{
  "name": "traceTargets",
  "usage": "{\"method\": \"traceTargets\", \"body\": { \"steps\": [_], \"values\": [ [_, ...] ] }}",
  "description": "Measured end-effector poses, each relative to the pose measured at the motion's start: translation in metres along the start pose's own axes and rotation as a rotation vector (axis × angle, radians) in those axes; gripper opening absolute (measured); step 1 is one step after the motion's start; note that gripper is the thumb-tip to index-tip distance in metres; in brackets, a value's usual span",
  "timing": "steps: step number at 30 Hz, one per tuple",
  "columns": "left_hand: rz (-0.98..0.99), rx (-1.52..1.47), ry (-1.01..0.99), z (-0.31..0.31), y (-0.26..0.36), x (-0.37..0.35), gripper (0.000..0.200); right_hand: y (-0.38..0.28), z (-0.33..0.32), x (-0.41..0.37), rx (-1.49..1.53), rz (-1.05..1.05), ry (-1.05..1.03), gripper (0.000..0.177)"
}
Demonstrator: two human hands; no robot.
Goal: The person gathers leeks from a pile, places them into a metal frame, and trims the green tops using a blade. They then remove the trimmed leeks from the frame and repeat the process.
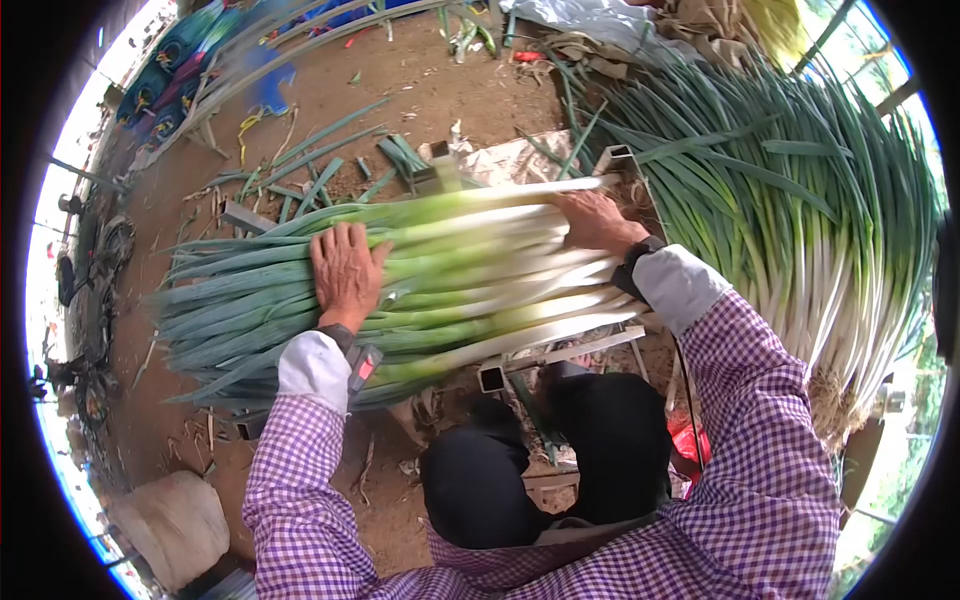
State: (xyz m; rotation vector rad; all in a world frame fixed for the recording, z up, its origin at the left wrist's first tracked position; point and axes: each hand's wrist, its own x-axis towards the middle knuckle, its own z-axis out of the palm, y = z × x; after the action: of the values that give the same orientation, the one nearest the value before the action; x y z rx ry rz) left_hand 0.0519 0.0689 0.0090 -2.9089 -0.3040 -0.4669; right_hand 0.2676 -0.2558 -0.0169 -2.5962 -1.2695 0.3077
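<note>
One bundle of long green onions (470, 270) lies crosswise in front of the seated person, white shanks to the right, dark green leaves fanning out to the left. It rests on a frame of square metal tube (585, 349); two open tube ends show, one near below the bundle and one far beside its white end. The stalks are blurred and overlap, so they cannot be counted.

The left hand (347, 270) lies flat on the middle of the bundle, palm down, fingers spread and pointing away. The right hand (597, 220) sits on the far right part of the bundle, over the white shanks, with its fingers lying along the farthest stalk — whether they curl around it cannot be told. Both arms wear purple checked sleeves with white cuffs, and a dark band shows at each wrist.

To the right, one large pile of the same green onions (800, 220) is heaped, its rooted white ends near and its leaves pointing far. On the bare earth floor (420, 90) far left of the bundle lie scattered cut leaves (320, 170) — too many to count. One pale sack (175, 525) sits near left, and the person's two dark-trousered knees (480, 480) show below the bundle.
</note>
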Motion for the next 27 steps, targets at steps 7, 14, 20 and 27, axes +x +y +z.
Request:
{"method": "traceTargets", "body": {
  "steps": [7,14,20,27],
  "values": [
    [0.005,0.045,0.001,0.003,0.001,0.001,0.038,-0.060,0.003,-0.051,-0.075,-0.042,0.126,0.076],
    [-0.052,-0.030,-0.102,0.007,-0.003,0.003,0.061,-0.047,0.045,-0.041,0.020,-0.097,0.267,0.075],
    [0.140,-0.031,-0.253,-0.042,0.006,-0.016,0.101,-0.038,0.051,-0.033,0.039,-0.109,0.278,0.069],
    [0.110,0.082,-0.266,-0.017,0.009,-0.014,0.115,-0.013,0.036,-0.016,0.151,-0.125,0.420,0.034]
  ]
}}
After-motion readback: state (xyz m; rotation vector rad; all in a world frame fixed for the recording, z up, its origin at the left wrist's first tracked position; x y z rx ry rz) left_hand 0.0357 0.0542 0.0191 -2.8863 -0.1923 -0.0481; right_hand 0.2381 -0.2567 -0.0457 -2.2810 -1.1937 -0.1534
